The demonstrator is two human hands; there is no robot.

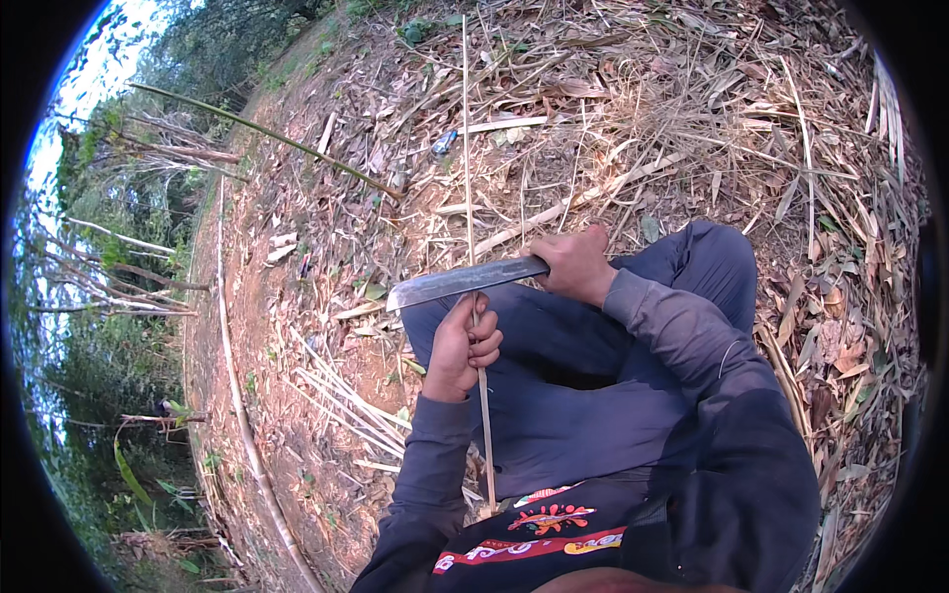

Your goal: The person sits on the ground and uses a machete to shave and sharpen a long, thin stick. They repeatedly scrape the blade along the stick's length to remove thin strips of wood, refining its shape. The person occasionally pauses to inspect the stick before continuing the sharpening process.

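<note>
While you sit, your left hand (462,350) clasps a pale strip (484,415) pointing away from you | your right hand (576,265) grips the machete (460,283), blade crossing that strip | loose strips (358,410) on littered ground (272,346), left | trees (222,49) farther off

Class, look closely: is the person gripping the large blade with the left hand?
No: the right hand grips the large blade, while the left hand holds a long thin strip.

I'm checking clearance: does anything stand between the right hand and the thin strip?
Only the knife, held in the right hand itself; its blade crosses the thin strip just beyond the left hand. Nothing else visible intervenes.
</note>
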